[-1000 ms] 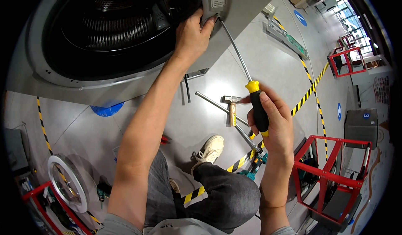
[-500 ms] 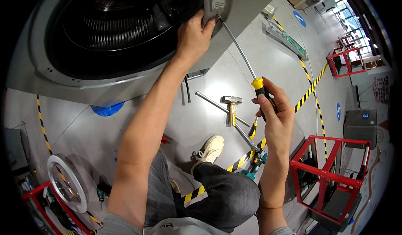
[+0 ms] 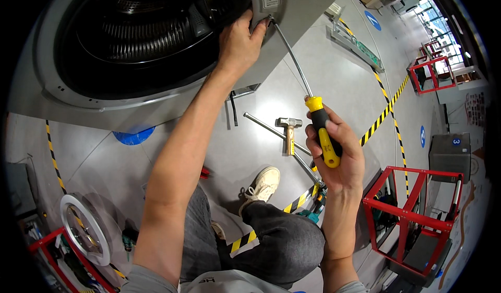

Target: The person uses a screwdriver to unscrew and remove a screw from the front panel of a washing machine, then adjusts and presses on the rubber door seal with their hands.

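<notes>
A grey washing machine (image 3: 39,92) with an open, dark drum fills the upper left. My left hand (image 3: 241,45) is closed at the right rim of its opening, fingertips beside the screwdriver's tip; what they pinch is hidden. My right hand (image 3: 339,152) grips a long screwdriver (image 3: 321,123) by its yellow and black handle, the steel shaft reaching up to the rim at my left thumb. Below it on the floor (image 3: 329,84) lie a hammer (image 3: 290,136) with a wooden handle, crossed metal bars (image 3: 263,126) and a partly hidden second yellow-handled tool (image 3: 313,165).
Red metal frames (image 3: 407,214) stand right. A round door (image 3: 83,230) and another red frame (image 3: 42,241) are lower left. A power tool (image 3: 310,212) lies by my knee (image 3: 276,241). A metal tray (image 3: 357,50) and striped tape (image 3: 376,128) are on the floor.
The screwdriver handle has turned in my right hand, its yellow side now showing, after my fingers shifted up and back down along it. My left hand stays at the rim.
</notes>
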A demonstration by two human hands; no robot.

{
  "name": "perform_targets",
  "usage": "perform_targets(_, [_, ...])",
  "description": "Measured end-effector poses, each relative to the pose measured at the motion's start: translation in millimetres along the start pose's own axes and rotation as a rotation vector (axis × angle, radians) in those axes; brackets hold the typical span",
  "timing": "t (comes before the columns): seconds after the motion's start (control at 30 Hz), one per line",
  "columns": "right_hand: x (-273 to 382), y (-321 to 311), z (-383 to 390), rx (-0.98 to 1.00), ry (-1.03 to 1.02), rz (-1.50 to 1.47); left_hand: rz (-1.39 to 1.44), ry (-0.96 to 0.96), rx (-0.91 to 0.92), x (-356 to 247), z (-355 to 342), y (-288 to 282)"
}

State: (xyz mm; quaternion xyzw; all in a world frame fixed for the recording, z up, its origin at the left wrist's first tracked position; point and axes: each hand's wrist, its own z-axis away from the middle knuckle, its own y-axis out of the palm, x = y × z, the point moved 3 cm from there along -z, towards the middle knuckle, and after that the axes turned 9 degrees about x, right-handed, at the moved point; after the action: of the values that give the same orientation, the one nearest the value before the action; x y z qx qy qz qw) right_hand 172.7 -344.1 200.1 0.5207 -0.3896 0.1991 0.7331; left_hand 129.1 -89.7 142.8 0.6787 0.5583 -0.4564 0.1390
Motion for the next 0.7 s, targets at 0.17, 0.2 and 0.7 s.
perform_targets(0.17, [1, 3, 0, -0.168, -0.017, 0.39, 0.015, -0.005, 0.01, -3, -1, 2])
perform_targets(0.2, [0, 2, 1, -0.201, -0.03, 0.476, 0.024, 0.002, 0.015, -3, -1, 1])
perform_targets(0.7, [-11, -2, -4, -0.036, 0.072, -0.134, 0.022, -0.002, 0.014, -1, 0, 2])
